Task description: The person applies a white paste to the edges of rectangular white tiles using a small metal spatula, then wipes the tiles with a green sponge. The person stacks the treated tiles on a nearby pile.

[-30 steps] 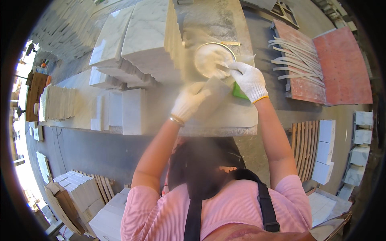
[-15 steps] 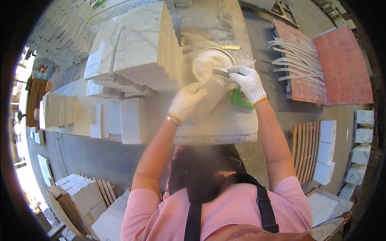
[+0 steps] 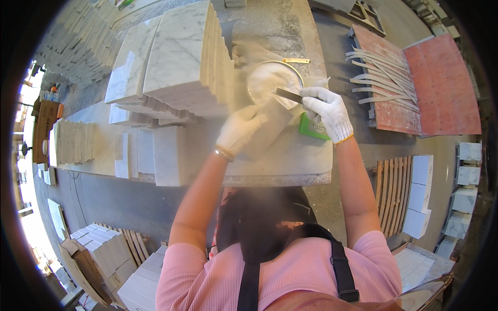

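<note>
My left hand (image 3: 240, 130), in a white knit glove, grips the left edge of a greyish stone tile (image 3: 271, 124) tilted above the table. In my right hand (image 3: 328, 111), also gloved, is a dark flat strip like a blade or scraper (image 3: 289, 95), pinched at its right end. The strip's free end points left, over the tile's upper edge and the near side of a round bowl (image 3: 250, 93). White material (image 3: 277, 78) lies in the bowl. Below my right hand is a green box (image 3: 312, 129). Haze blurs the tile and my left hand.
Stacks of marble tiles (image 3: 176, 57) rise on the table left of the bowl. A yellow-handled tool (image 3: 296, 60) lies beyond the bowl. To the right, a red board (image 3: 441, 85) stands by a bundle of pale strips (image 3: 386, 83). Wooden slats (image 3: 394, 197) lie near white blocks (image 3: 418, 197).
My right hand has shifted slightly right and down, and the dark strip with it, showing more of its length. My left hand and the tile stay almost in place.
</note>
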A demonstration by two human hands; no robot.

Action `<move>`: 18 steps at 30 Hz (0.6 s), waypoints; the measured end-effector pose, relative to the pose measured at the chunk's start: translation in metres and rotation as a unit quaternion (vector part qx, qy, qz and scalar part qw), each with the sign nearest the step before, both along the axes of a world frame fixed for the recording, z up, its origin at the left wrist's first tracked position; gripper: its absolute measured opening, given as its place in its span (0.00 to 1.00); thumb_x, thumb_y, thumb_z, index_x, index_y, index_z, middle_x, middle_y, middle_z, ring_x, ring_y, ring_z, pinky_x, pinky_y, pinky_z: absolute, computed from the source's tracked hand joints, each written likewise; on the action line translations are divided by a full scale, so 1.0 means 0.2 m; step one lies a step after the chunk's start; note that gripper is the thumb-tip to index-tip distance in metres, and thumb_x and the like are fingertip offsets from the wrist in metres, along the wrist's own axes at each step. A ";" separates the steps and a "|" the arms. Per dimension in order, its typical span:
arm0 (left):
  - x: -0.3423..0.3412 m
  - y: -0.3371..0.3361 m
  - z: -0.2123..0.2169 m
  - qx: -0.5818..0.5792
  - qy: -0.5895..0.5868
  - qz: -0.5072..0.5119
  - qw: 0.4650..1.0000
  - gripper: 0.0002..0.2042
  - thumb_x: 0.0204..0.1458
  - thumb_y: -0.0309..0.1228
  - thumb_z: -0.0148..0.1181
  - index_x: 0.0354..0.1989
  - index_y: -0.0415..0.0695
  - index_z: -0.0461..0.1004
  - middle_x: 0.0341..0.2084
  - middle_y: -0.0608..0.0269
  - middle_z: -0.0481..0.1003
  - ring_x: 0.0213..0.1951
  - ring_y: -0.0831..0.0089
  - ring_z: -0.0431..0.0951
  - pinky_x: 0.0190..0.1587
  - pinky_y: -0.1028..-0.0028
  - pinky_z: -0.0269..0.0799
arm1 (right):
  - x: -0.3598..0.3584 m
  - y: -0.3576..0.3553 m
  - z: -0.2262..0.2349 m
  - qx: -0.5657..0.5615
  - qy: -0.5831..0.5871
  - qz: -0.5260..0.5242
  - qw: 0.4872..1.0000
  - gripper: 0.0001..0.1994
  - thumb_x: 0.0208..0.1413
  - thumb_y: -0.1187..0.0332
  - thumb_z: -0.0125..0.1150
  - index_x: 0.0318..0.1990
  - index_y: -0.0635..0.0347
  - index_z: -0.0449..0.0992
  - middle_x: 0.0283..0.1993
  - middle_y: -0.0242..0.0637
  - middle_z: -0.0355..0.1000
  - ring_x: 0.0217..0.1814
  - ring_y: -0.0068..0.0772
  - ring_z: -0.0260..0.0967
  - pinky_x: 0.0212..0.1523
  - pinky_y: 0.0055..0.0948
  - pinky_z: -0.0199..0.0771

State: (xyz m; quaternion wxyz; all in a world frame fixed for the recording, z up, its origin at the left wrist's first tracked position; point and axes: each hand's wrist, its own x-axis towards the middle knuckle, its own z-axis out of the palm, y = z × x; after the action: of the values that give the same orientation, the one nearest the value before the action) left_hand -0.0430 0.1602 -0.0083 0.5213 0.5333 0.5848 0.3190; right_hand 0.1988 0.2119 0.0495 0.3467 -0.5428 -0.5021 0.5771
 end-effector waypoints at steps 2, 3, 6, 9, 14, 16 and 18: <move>0.00 0.00 0.01 0.001 0.019 -0.005 1.000 0.23 0.57 0.42 0.61 0.55 0.38 0.76 0.45 0.55 0.81 0.47 0.71 0.78 0.52 0.71 0.71 | 0.00 -0.01 0.00 0.020 -0.031 0.004 0.999 0.12 0.59 0.73 0.63 0.49 0.63 0.82 0.32 0.28 0.75 0.26 0.13 0.66 0.24 0.14 0.59; 0.00 0.00 0.01 -0.002 0.020 -0.004 1.000 0.23 0.57 0.42 0.61 0.55 0.38 0.76 0.45 0.55 0.81 0.47 0.71 0.78 0.52 0.71 0.71 | 0.00 -0.01 0.01 0.034 -0.040 0.013 0.999 0.12 0.59 0.73 0.63 0.49 0.63 0.82 0.32 0.28 0.75 0.26 0.13 0.66 0.24 0.14 0.60; 0.00 0.00 0.02 0.000 0.030 -0.002 1.000 0.23 0.57 0.42 0.61 0.55 0.38 0.77 0.46 0.55 0.81 0.47 0.70 0.78 0.53 0.71 0.71 | 0.01 -0.02 0.01 0.036 -0.078 0.030 0.996 0.13 0.59 0.70 0.62 0.50 0.63 0.82 0.41 0.28 0.81 0.38 0.15 0.72 0.41 0.18 0.71; 0.01 -0.01 0.02 0.006 0.039 -0.001 0.999 0.24 0.57 0.43 0.60 0.55 0.39 0.77 0.46 0.55 0.81 0.48 0.69 0.79 0.53 0.71 0.71 | 0.00 -0.03 0.00 0.087 -0.112 0.033 0.989 0.13 0.59 0.71 0.62 0.49 0.62 0.83 0.43 0.31 0.83 0.42 0.17 0.75 0.45 0.20 0.73; 0.01 -0.01 0.03 -0.001 0.034 -0.005 0.999 0.24 0.57 0.44 0.60 0.56 0.39 0.77 0.47 0.53 0.81 0.49 0.66 0.79 0.53 0.70 0.71 | -0.01 -0.04 -0.03 0.172 -0.150 0.027 0.973 0.12 0.60 0.71 0.61 0.48 0.61 0.83 0.45 0.35 0.83 0.44 0.20 0.78 0.49 0.23 0.74; 0.01 -0.01 0.03 -0.002 0.038 -0.006 0.999 0.24 0.57 0.44 0.60 0.56 0.39 0.77 0.47 0.53 0.81 0.49 0.66 0.79 0.54 0.70 0.71 | -0.01 -0.03 -0.04 0.199 -0.172 0.021 0.965 0.11 0.60 0.72 0.62 0.48 0.61 0.83 0.43 0.34 0.83 0.41 0.19 0.76 0.45 0.22 0.74; 0.01 -0.01 0.04 -0.001 0.045 -0.005 0.999 0.24 0.56 0.44 0.60 0.56 0.40 0.77 0.47 0.53 0.81 0.49 0.65 0.79 0.54 0.70 0.71 | -0.01 -0.01 -0.05 0.218 -0.188 0.016 0.958 0.10 0.61 0.73 0.63 0.48 0.62 0.84 0.38 0.30 0.81 0.35 0.15 0.71 0.38 0.19 0.73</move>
State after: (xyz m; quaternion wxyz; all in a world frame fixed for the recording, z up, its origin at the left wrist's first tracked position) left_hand -0.0409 0.1589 -0.0011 0.4964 0.5499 0.6051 0.2915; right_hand 0.1971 0.2107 0.0393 0.3465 -0.5444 -0.6806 0.3470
